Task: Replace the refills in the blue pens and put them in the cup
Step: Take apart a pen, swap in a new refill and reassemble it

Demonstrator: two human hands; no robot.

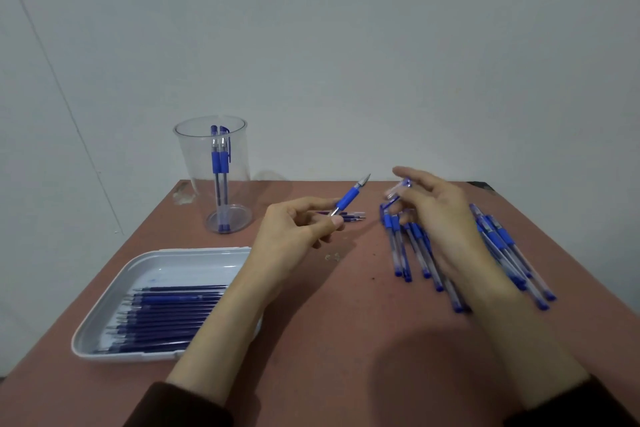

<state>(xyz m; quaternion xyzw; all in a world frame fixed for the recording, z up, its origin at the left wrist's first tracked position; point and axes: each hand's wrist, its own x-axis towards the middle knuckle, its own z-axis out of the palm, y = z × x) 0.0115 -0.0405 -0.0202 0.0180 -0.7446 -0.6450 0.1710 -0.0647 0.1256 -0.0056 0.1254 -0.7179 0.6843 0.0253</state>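
Observation:
My left hand (298, 229) pinches a blue pen (348, 198) by its barrel, the silver tip pointing up and right. My right hand (440, 215) holds a clear cap (398, 189) with a blue end between thumb and fingers, above a pile of several blue pens (412, 250) lying on the table. A clear plastic cup (216, 173) stands at the back left with two blue pens upright inside. A white tray (156, 262) at the front left carries several dark blue refills (166, 315). A few loose refills (353, 216) lie behind my left hand.
The brown table (346, 340) ends at a pale wall behind the cup. Small clear bits (332, 256) lie on the table between my hands. Dark sleeves cover both forearms at the bottom edge.

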